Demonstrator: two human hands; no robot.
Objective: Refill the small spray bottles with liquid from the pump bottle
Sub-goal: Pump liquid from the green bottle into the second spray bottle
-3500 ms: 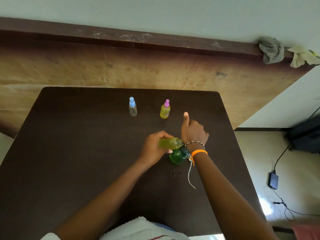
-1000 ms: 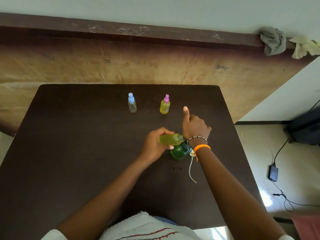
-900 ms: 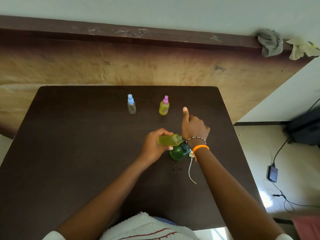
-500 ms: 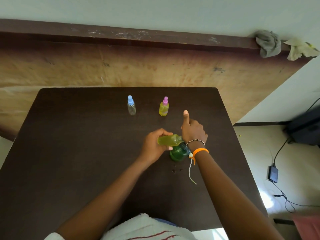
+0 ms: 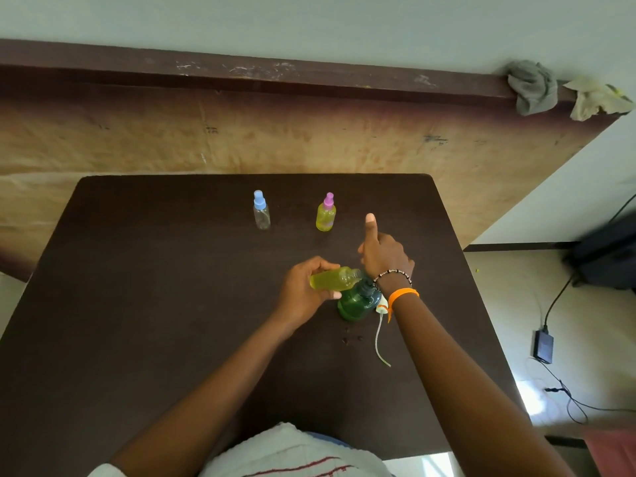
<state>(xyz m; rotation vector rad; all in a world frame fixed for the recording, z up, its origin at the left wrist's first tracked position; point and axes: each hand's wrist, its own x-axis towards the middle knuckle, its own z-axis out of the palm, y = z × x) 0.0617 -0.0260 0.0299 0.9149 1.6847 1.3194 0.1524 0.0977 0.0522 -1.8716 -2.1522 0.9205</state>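
A green pump bottle (image 5: 356, 304) stands right of centre on the dark table (image 5: 155, 304). My right hand (image 5: 385, 256) sits over its pump head with fingers curled and the thumb stuck out; the pump head itself is hidden under the hand. My left hand (image 5: 303, 290) grips a small uncapped bottle of yellow-green liquid (image 5: 332, 279), held nearly level with its mouth at the pump's neck. Its white spray cap with dip tube (image 5: 381, 308) lies beside the pump bottle. Farther back stand a clear blue-capped spray bottle (image 5: 261, 213) and a yellow-filled pink-capped one (image 5: 326, 215).
The table's back edge runs close to a brown wall panel (image 5: 309, 139). Two crumpled rags (image 5: 533, 86) sit on the ledge at upper right. On the floor to the right lie a charger and cables (image 5: 543, 346). A few droplets (image 5: 351, 339) mark the table in front of the pump bottle.
Both hands keep the same hold and pose over the pump bottle; only the view shifts slightly.
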